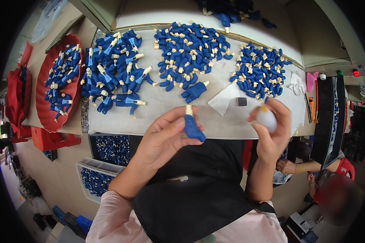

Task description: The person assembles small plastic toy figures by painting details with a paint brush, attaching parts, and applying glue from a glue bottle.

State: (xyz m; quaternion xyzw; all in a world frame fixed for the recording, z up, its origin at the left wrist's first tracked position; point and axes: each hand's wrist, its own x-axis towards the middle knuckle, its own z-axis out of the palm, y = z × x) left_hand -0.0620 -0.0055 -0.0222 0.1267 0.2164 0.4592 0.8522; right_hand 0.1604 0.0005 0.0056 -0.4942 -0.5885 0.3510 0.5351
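My left hand (163,135) is closed on a small blue toy figure body (194,128). Its cream neck points up, and a rounded blue part bends to the right at the bottom. To the right, my right hand (274,139) grips a small white squeeze bottle (267,121) with a yellow tip, tilted upward and slightly blurred. The two hands are apart, above the front edge of the white-covered table (227,128). Beyond my left hand a single blue body (194,92) lies on the table. Between the hands sit a white paper sheet (224,99) and a small dark block (241,101).
Heaps of blue arms (260,71), mixed blue parts (188,50) and assembled bodies (113,73) cover the table's far side. A red scalloped tray (44,107) stands left. An orange cutter (312,109) lies right. Below left are parts bins (80,166). Another person's hand (286,166) is at right.
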